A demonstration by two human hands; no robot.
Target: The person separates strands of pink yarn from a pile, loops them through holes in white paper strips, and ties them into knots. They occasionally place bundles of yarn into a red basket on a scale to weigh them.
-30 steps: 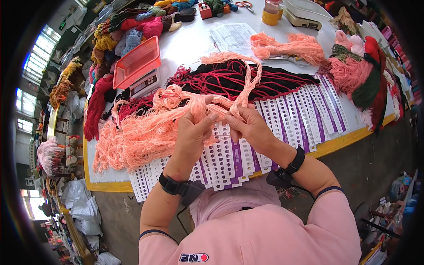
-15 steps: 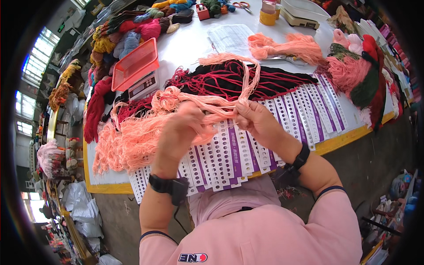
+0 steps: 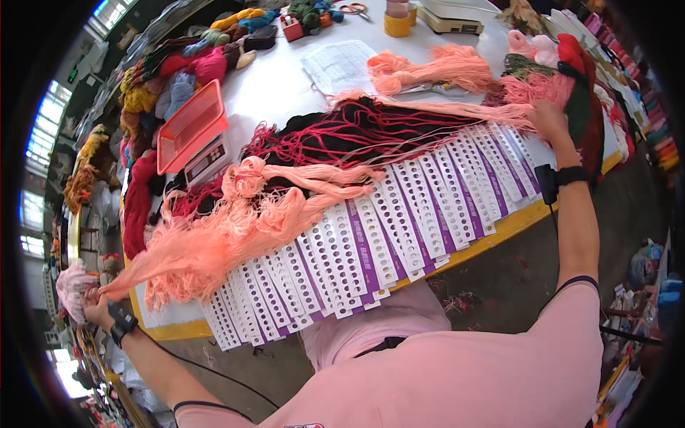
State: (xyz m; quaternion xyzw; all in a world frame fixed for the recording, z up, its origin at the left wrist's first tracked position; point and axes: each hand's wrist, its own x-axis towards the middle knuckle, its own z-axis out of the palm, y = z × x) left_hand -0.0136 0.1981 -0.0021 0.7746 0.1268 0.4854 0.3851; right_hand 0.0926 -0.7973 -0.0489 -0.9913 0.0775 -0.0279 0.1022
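Both my arms are stretched wide apart over the table. At the far left my left hand (image 3: 98,309) is closed on the gathered end of peach yarn (image 3: 171,251), pulled out taut past the table's edge from a loose, tangled heap. On the right, my right hand (image 3: 551,123) grips the end of a long peach skein (image 3: 464,110), stretched across the top of a black and dark red yarn bundle (image 3: 357,132). Its fingers are partly hidden. Below the yarn lies a fanned row of white and purple cards (image 3: 389,235) with punched holes.
A scale with a red tray (image 3: 191,128) stands at the left, beside many coloured skeins (image 3: 208,65). Farther back are another peach skein (image 3: 435,69), a paper sheet (image 3: 337,67), orange-handled scissors (image 3: 354,9) and a second scale (image 3: 451,20). More skeins (image 3: 535,89) lie at the right.
My hands, together over the middle of the yarn before, have swung far apart. The left drew peach yarn out leftward; the right carried a peach skein to the right. The view has shifted slightly.
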